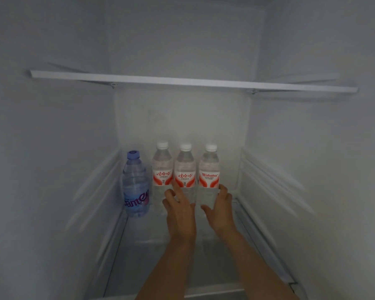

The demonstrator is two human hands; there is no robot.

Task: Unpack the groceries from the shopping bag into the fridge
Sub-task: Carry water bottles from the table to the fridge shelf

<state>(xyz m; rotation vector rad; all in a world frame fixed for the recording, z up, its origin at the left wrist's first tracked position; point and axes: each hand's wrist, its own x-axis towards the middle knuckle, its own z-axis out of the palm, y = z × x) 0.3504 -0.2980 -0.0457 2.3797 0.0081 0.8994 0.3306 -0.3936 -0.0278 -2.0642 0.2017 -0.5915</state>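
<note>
Deep on the fridge shelf (139, 245), 3 red-labelled water bottles (185, 174) stand in a tidy row beside 1 blue bottle (136, 187), the left hand (178, 204) touching the middle one with spread fingers, the right hand's (220, 204) grip apparently curled round the rightmost bottle (209, 169) to square it up.

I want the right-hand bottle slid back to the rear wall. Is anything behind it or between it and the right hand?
Nothing visible blocks it. The right hand already grips the right bottle; the shelf behind it looks bare to the rear wall. The middle bottle stands close beside it, under the left hand.
</note>
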